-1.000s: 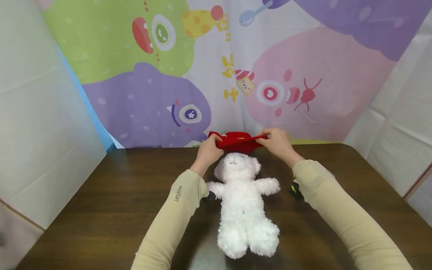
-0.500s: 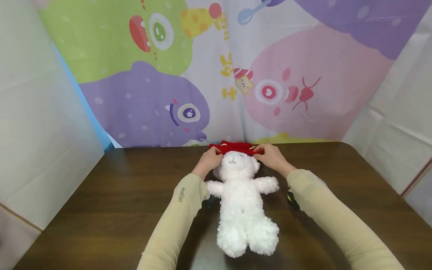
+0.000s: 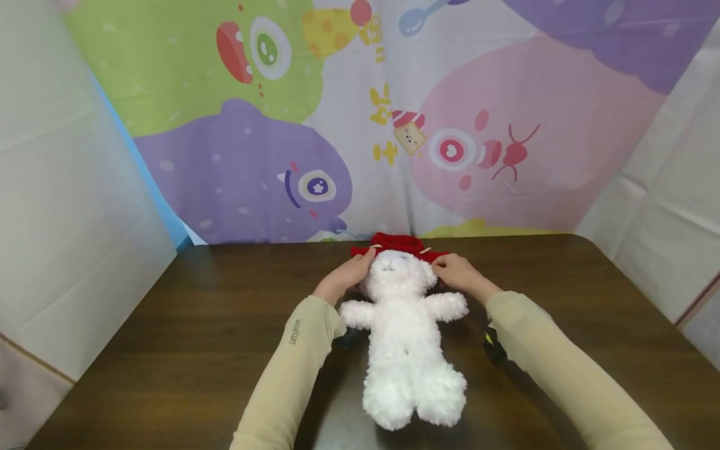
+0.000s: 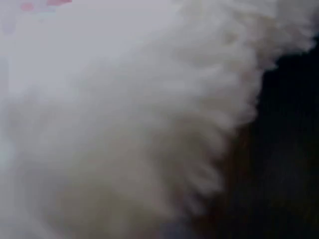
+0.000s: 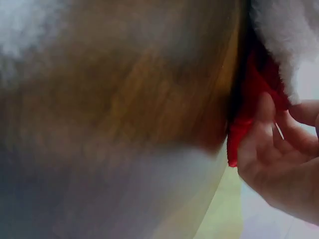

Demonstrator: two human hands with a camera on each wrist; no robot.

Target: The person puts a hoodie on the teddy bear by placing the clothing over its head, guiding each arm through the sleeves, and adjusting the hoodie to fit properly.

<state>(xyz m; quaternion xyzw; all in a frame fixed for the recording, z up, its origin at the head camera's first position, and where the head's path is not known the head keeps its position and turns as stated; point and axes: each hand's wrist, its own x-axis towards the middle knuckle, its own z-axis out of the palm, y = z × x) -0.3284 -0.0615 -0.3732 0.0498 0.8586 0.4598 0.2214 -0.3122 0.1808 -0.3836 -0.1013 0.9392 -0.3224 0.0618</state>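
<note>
Lying white teddy bear (image 3: 404, 334): face up on dark wooden table (image 3: 214, 312), head at red garment (image 3: 396, 242)
Right hand (image 3: 461, 275): pinching garment's edge narrowly beside bear's ear
Left hand (image 3: 345, 276): touching bear's head, cannot tell whether gripping

The person's left forearm in a long beige fabric sleeve (image 3: 287, 375) and right forearm in a matching sleeve (image 3: 568, 362) reach forward, angled toward each other, with bare skin beyond the cuffs. The bare left hand (image 3: 348, 274) points forward and inward, its finger bend hard to make out. Level with it but apart, the bare right hand (image 3: 460, 275) turns inward, fingers bent.
</note>
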